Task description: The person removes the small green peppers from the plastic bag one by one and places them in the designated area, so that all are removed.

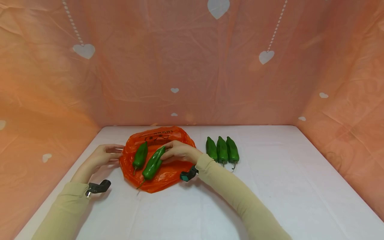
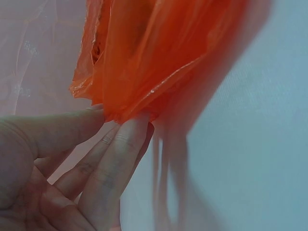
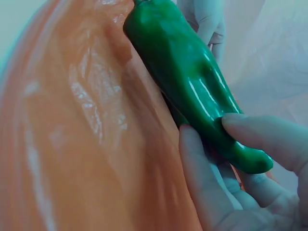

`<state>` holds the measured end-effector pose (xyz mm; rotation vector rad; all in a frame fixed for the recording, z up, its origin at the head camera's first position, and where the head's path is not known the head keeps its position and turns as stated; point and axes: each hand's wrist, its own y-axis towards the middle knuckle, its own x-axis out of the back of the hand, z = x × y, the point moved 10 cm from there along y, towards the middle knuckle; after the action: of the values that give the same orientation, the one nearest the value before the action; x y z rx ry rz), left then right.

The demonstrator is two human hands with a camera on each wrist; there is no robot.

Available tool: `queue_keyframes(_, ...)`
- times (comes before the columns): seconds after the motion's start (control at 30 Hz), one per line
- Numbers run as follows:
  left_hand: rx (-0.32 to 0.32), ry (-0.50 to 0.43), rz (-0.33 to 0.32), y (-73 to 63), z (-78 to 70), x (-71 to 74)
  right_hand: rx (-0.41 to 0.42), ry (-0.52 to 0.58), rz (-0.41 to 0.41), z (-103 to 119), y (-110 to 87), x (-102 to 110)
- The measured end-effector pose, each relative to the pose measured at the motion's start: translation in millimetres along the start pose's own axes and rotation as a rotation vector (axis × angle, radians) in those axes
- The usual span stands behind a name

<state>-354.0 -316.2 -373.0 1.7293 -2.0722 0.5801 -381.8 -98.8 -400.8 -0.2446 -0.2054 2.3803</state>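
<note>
Orange plastic bag [image 1: 171, 174], green pepper [image 1: 140, 156] inside

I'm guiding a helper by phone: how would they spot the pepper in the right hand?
On the white table, find the orange bag. The pepper you want shows against it, its stemless end pinched by the right hand; the neighbouring pepper to its left lies unheld.
</note>
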Motion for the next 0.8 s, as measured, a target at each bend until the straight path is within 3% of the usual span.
queue_keyframes(0.57,0.030,-0.002,0.007,-1.5,-0.1,-1.0,0.047,0.000,-0.095,13,-23.7,32)
queue_keyframes(0.8,0.038,0.014,0.009,-1.4,0.3,-1.6,0.070,0.022,-0.093,27,-32.3,38)
